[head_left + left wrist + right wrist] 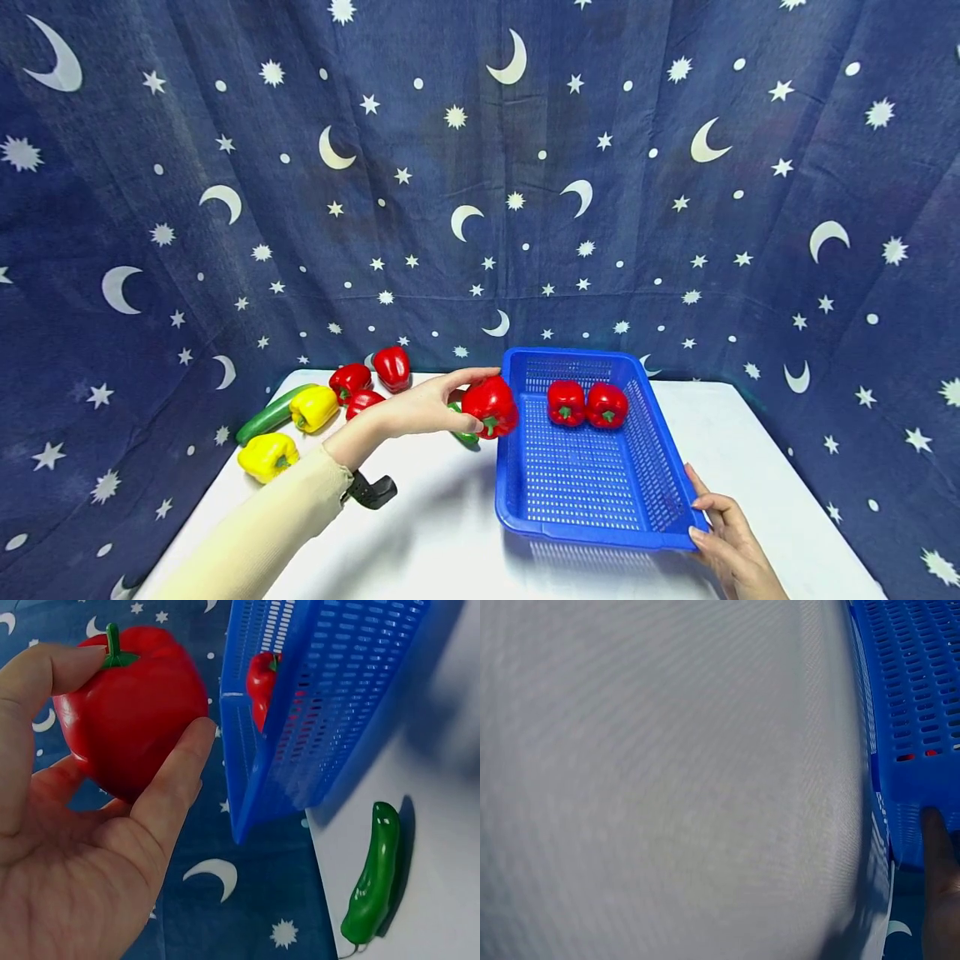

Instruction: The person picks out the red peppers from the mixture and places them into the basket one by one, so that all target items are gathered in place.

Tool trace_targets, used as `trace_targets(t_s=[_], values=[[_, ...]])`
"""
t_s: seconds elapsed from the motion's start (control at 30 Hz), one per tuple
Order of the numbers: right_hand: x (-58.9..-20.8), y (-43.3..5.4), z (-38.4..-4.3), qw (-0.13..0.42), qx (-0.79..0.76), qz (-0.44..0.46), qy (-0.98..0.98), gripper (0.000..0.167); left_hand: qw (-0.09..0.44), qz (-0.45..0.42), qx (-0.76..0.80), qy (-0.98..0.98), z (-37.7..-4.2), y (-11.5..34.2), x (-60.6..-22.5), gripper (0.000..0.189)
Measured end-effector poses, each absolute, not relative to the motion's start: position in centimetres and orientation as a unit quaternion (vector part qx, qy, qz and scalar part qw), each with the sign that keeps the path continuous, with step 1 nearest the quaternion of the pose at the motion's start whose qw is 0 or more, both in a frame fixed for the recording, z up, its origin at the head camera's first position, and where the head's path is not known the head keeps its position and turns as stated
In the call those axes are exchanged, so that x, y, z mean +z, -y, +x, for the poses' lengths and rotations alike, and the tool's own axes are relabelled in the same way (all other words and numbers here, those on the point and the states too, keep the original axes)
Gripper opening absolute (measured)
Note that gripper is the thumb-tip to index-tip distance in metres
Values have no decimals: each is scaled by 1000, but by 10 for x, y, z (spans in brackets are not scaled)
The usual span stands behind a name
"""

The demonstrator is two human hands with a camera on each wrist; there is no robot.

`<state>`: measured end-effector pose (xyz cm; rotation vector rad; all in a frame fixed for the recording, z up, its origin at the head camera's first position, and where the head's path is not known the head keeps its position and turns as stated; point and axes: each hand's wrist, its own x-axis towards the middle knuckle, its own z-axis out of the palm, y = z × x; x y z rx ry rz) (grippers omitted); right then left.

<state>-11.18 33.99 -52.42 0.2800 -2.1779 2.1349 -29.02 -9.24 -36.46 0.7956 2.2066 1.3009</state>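
Observation:
Between thumb and fingers, my left hand (420, 406) grips a red bell pepper (491, 406) by its sides, close to the left rim of a blue plastic basket (581, 532). In the left wrist view the pepper's green stem (113, 645) shows by the thumb. Two red bell peppers (566, 403) sit side by side inside the basket, toward its far end. At the basket's near right corner, my right hand (731, 533) holds the rim; the right wrist view shows one finger (936, 847) against the blue wall. A green chili pepper (375, 877) lies on the table left of the basket.
On the left of the white table (390, 533) lie two yellow bell peppers (267, 456), several red bell peppers (392, 368) and a cucumber (273, 414). A dark blue curtain (480, 167) with moons and stars surrounds the table's back and sides.

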Motion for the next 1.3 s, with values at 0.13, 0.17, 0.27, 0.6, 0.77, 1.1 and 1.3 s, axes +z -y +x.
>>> trace_targets(t_s=[0.13, 0.17, 0.27, 0.6, 0.77, 1.1, 1.3], values=[[-523, -339, -113, 34, 701, 84, 707, 30, 227, 300, 461, -804, -292, 80, -363, 77], [-523, -339, -113, 33, 699, 83, 709, 31, 229, 301, 460, -803, -294, 77, -363, 77], [-523, -340, -114, 31, 694, 75, 715, 31, 230, 304, 459, -802, -297, 67, -364, 78], [-525, -342, -115, 28, 700, 69, 710, 29, 231, 343, 452, -790, -305, 35, -364, 77], [-524, -341, -114, 27, 706, 79, 703, 29, 222, 358, 431, -798, -305, 18, -360, 79], [-521, -338, -113, 25, 710, 73, 700, 29, 234, 376, 436, -783, -307, -10, -356, 79], [-520, -337, -112, 29, 711, 83, 698, 28, 234, 375, 427, -789, -306, -25, -352, 78]])
